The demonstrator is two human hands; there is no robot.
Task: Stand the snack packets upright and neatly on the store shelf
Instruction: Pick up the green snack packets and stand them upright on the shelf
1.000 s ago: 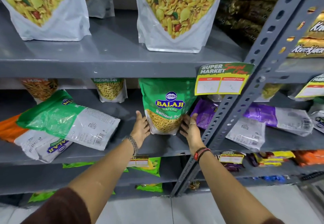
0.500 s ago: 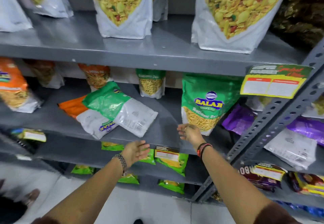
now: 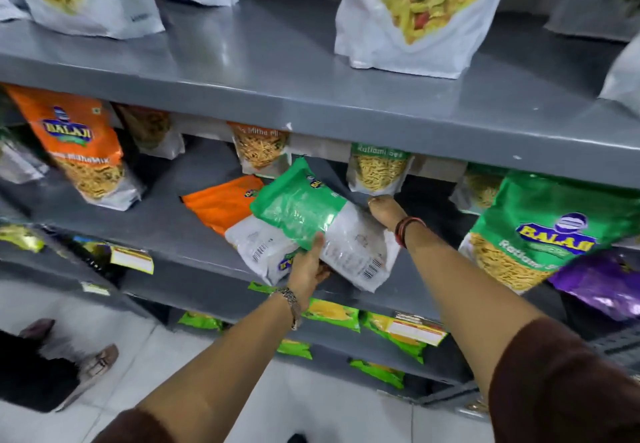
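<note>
A green and white snack packet (image 3: 311, 214) lies back side up on the middle shelf (image 3: 166, 231), on top of an orange packet (image 3: 221, 202) lying flat. My left hand (image 3: 308, 266) grips its near lower edge, thumb on top. My right hand (image 3: 384, 212) reaches behind its right end, fingers hidden by the packet. An upright green Balaji Ratlami Sev packet (image 3: 550, 231) stands at the right. An upright orange Balaji packet (image 3: 76, 144) stands at the left. Smaller packets (image 3: 377, 170) stand along the back.
Large white namkeen pouches (image 3: 415, 13) stand on the upper shelf. A purple packet (image 3: 602, 281) lies at the far right. Green packets (image 3: 332, 314) and price tags (image 3: 415, 331) sit on the lower shelves. Someone's sandalled feet (image 3: 93, 366) are on the white floor at lower left.
Both hands left the upright green packet and moved left to the lying green and white packet. My left hand now grips it, my right hand is behind it. The view swung left.
</note>
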